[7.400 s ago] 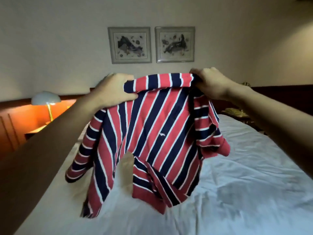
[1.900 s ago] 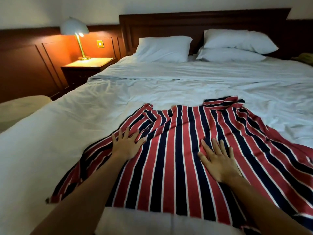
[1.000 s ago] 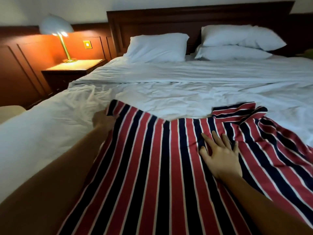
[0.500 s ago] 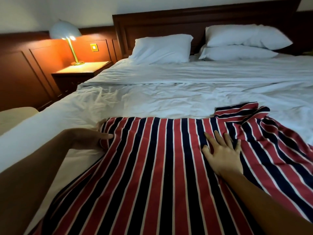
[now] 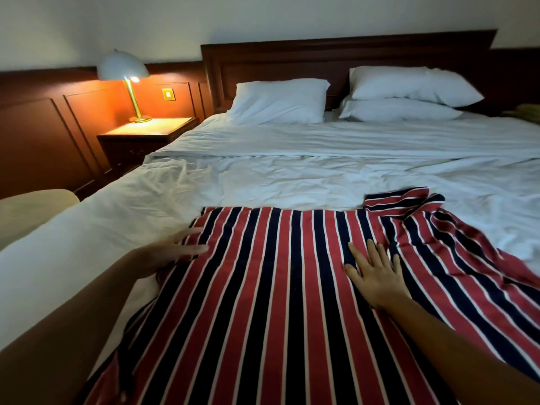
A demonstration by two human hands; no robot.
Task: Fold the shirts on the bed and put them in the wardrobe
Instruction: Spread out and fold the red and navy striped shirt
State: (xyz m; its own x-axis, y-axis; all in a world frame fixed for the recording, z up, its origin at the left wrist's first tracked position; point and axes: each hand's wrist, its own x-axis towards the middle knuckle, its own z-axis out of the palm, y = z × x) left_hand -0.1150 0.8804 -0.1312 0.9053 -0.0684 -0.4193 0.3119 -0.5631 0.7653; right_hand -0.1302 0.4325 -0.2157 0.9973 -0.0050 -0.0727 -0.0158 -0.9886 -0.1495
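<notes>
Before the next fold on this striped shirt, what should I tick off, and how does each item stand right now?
1. Striped shirt body lies flat on the bed: ok.
2. Right hand pressed flat on the middle: ok.
3. Left hand at the left edge, fingers straight, gripping nothing: ok.
4. Right sleeve smoothed out: not ok, it is bunched and wrinkled.
5. Hem squared: cannot tell, it runs out of frame.
</notes>
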